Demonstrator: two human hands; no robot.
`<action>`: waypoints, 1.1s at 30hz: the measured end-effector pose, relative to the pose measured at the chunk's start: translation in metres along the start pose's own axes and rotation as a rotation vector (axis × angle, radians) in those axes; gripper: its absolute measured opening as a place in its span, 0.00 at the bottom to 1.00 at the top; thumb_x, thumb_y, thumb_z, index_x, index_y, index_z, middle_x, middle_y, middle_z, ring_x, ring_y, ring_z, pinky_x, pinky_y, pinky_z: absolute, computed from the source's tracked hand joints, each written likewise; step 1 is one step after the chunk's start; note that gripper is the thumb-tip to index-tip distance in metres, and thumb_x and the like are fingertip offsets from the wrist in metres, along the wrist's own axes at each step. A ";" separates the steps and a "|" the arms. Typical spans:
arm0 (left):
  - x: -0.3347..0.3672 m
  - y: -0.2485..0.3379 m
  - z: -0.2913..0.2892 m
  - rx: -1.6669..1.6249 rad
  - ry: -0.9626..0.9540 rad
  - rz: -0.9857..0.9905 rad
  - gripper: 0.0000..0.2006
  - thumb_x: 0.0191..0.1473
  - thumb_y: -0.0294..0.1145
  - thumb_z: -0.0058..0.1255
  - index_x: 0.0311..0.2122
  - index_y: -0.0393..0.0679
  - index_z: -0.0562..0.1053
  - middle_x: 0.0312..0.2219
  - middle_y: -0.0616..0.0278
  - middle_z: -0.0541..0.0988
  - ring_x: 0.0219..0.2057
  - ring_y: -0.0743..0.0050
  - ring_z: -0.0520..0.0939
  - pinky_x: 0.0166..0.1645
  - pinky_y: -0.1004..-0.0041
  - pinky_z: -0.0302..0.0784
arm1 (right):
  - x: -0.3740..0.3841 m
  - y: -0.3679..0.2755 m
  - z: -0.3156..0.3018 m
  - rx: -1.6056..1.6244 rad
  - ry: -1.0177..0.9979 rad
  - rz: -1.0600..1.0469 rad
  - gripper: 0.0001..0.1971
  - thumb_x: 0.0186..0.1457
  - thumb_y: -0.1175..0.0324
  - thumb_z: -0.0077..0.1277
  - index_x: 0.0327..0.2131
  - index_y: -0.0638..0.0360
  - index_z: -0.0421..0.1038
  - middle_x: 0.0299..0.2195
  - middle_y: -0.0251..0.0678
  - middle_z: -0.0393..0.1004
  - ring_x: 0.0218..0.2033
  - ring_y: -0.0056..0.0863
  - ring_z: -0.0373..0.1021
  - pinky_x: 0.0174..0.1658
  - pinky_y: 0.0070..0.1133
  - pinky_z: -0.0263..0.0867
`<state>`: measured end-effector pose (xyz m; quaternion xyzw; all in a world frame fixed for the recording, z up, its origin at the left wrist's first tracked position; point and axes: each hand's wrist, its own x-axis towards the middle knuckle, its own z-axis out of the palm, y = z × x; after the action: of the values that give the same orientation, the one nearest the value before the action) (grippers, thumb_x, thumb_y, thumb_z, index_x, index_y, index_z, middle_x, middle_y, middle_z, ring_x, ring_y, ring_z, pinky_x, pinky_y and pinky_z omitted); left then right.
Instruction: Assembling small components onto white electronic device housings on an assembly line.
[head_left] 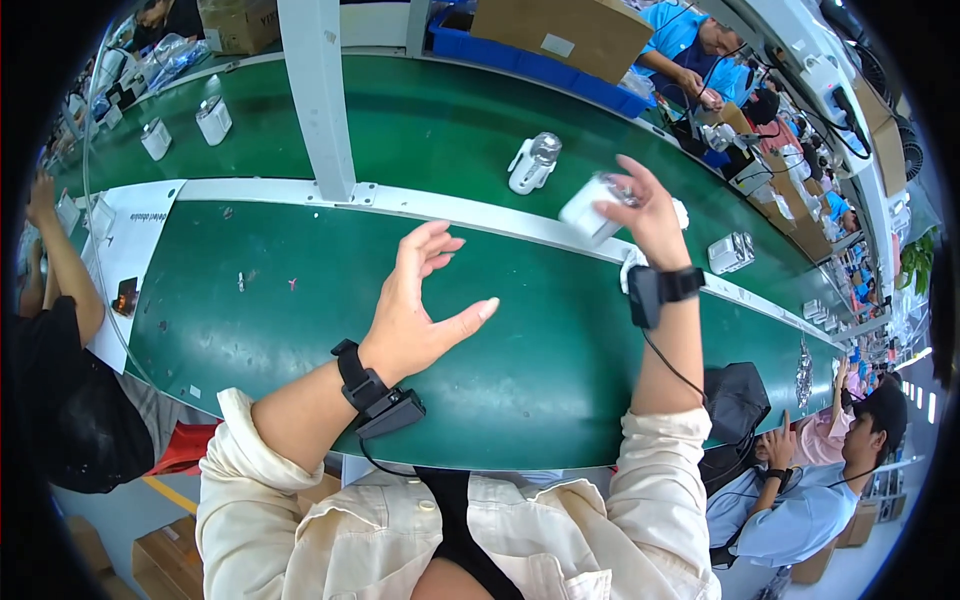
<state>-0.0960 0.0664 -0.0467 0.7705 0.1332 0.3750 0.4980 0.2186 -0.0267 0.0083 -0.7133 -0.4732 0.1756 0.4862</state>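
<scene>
My right hand (650, 215) is raised over the far edge of the green bench, its fingers round the top of a white boxy device (592, 210), which tilts and is a little blurred. My left hand (415, 305) hovers above the bench top with nothing in it, thumb and fingers apart. Just beyond the held device, a similar white device with a clear domed top (535, 165) is on the green conveyor belt. Something white (632, 268), perhaps a cloth, shows beside my right wrist, partly hidden.
A white rail (450, 215) and an upright post (318, 100) divide bench (540, 400) from belt. More white devices (213, 120) sit on the belt left and right (730, 253). A blue tray (540, 62) with a carton lies beyond. Co-workers are at both sides; a black bag (737, 400) is at right.
</scene>
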 end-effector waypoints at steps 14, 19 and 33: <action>-0.003 0.024 0.003 -0.298 -0.050 -0.090 0.47 0.35 0.30 0.69 0.61 0.41 0.55 0.46 0.54 0.73 0.47 0.65 0.77 0.50 0.69 0.72 | -0.088 -0.108 0.071 0.089 -0.300 -0.538 0.28 0.40 0.72 0.67 0.48 0.63 0.69 0.36 0.35 0.73 0.46 0.30 0.67 0.51 0.24 0.62; -0.008 0.016 0.005 -0.062 -0.002 0.135 0.43 0.33 0.31 0.70 0.57 0.40 0.59 0.42 0.54 0.75 0.43 0.62 0.79 0.47 0.68 0.75 | -0.088 -0.112 0.077 -0.024 -0.206 -0.635 0.14 0.39 0.74 0.65 0.33 0.61 0.76 0.31 0.35 0.74 0.34 0.32 0.70 0.37 0.23 0.66; -0.007 0.012 0.015 0.201 0.131 0.245 0.39 0.32 0.34 0.71 0.51 0.38 0.62 0.37 0.52 0.74 0.35 0.56 0.78 0.39 0.67 0.75 | -0.089 -0.103 0.085 -0.232 -0.039 -0.822 0.10 0.42 0.80 0.59 0.32 0.67 0.75 0.25 0.39 0.70 0.24 0.30 0.65 0.27 0.22 0.60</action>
<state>-0.0921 0.0463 -0.0429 0.8008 0.1075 0.4670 0.3592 0.0625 -0.0485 0.0386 -0.5119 -0.7439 -0.0734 0.4233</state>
